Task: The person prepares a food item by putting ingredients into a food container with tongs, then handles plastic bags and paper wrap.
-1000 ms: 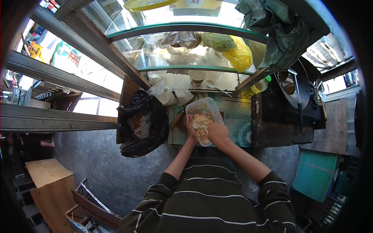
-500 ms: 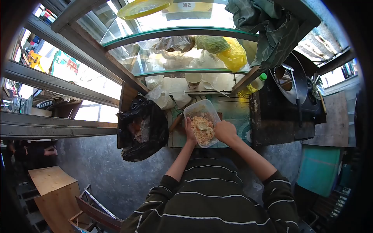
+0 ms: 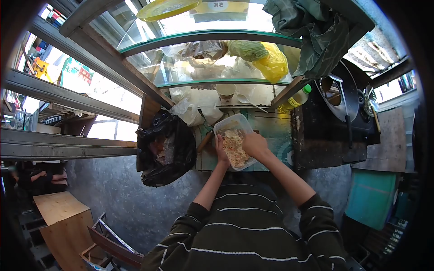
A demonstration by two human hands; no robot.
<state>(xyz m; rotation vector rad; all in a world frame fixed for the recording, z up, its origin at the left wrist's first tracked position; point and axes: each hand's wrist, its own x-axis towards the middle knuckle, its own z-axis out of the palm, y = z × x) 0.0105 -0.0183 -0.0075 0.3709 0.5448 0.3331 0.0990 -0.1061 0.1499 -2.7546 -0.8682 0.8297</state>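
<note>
**Two bare hands at a clear plastic tub of crumbly orange-and-cream food**

Seen from above, a rectangular, translucent plastic container (image 3: 235, 122) sits at the near edge of a worn, greenish work surface (image 3: 273, 131), slightly angled, its open top facing up. Inside is a crumbly, pale orange and cream food mixture (image 3: 235, 147).

The left hand (image 3: 221, 152) holds the container's left side, fingers extended along the wall. The right hand (image 3: 256, 145) is closed in a loose fist over the right side of the container; whatever it grips is hidden from view.

Left of the container lies a brown wooden handle (image 3: 205, 141), and beyond that an open, crumpled black plastic bag (image 3: 183, 156). Behind are whitish plastic bags (image 3: 191, 116), a pale round cup (image 3: 225, 91) and a white spoon (image 3: 251, 102). To the right stand a yellow bottle with a green cap (image 3: 297, 98) and, farther over, a large dark metal pan (image 3: 337, 109).

A glass-fronted case rises behind, with a bright yellow plastic bag (image 3: 275, 66) inside. At the far left, a person in dark clothes (image 3: 38, 178) is partly visible.
</note>
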